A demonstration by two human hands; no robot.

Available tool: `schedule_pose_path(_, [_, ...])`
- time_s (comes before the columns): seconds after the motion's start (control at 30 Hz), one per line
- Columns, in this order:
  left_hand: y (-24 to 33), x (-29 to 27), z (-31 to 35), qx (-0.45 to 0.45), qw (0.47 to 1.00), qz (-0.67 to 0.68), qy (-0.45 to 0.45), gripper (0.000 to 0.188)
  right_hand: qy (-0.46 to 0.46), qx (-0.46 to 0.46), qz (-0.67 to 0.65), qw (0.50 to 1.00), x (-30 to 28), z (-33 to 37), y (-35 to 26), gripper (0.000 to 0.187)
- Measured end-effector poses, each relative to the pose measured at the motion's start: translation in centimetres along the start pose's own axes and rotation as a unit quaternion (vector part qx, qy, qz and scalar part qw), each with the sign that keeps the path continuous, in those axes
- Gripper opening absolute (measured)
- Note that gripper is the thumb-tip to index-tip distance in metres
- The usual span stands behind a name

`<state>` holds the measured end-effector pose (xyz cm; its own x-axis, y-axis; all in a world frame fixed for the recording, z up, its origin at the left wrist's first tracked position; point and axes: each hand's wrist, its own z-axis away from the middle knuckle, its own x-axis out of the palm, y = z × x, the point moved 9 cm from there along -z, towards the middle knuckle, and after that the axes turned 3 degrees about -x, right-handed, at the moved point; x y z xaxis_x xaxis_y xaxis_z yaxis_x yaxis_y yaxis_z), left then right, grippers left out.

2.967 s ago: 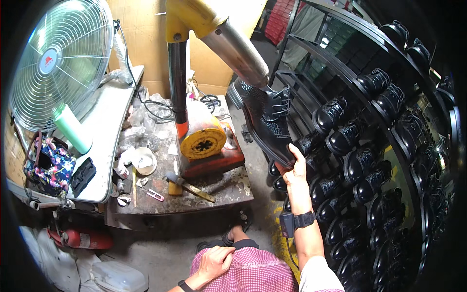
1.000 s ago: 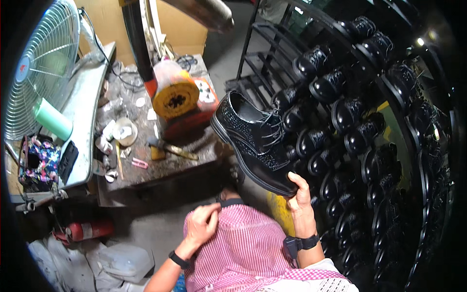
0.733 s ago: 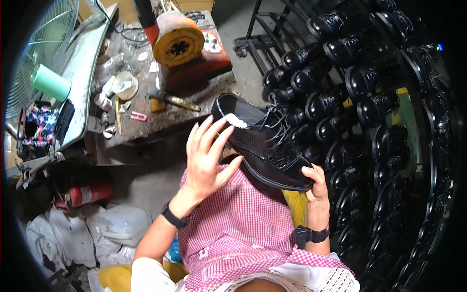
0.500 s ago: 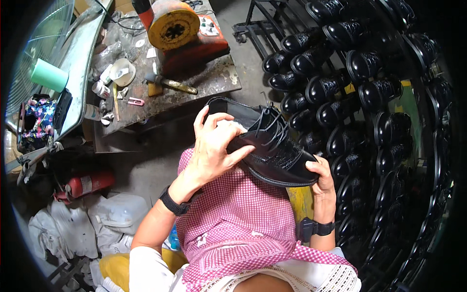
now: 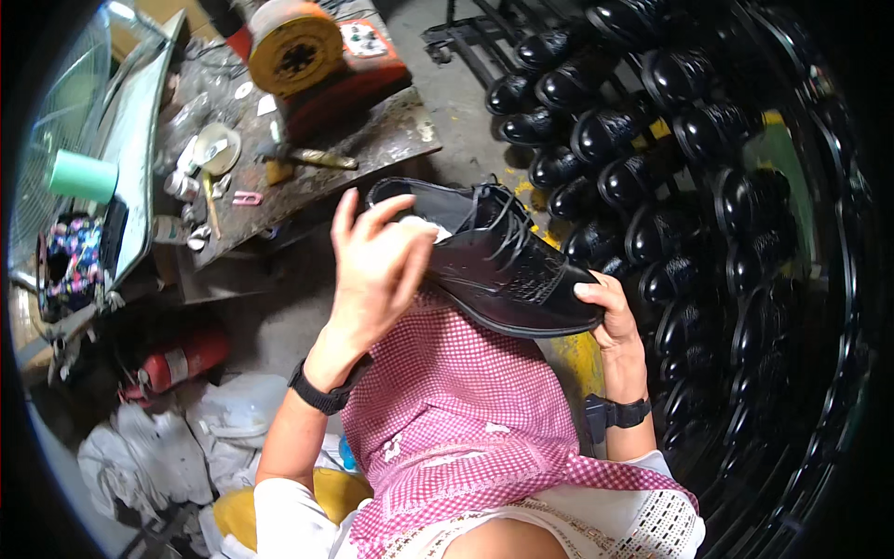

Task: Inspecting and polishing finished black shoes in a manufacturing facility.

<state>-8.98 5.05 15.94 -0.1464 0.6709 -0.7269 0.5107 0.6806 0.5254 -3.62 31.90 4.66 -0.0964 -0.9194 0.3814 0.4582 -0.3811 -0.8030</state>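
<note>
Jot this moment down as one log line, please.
right fingers: holding black shoe by toe | left fingers: near its opening, contact unclear | right side: rows of black shoes

Workshop floor, bright left, dim right

Floor [image 5: 272, 337] grey, scuffed; worn yellow paint [image 5: 582, 361] in patches, right of centre. Dark, stained table [image 5: 396, 140] at upper left, front edge on a slant. Left of it, a pale table [image 5: 132, 140] with rounded near corner; wire-caged fan [image 5: 70, 93] alongside. Black metal frame [image 5: 473, 35] of open bars, top centre. Light strongest at left; far right in deep shadow, detail hard to read.
</note>
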Motion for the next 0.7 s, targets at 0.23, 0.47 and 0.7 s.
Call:
schedule_pose_path(0.23, [-7.0, -0.7, 3.8, -0.203, 0.969, 0.136, 0.047, 0.008, 0.13, -0.277, 0.264, 0.915, 0.0, 3.2, -4.4, 0.063])
schedule_pose_path(0.47, [-9.1, 2.9, 8.0, -0.295, 0.935, 0.191, 0.038, 0.01, 0.266, -0.335, 0.394, 0.813, -4.0, 7.4, -3.5, 0.066])
schedule_pose_path(0.7, [-4.5, 5.6, 5.6, -0.251, 0.945, 0.205, -0.034, 0.018, 0.295, -0.338, 0.434, 0.781, -6.0, 8.3, -3.0, 0.064])
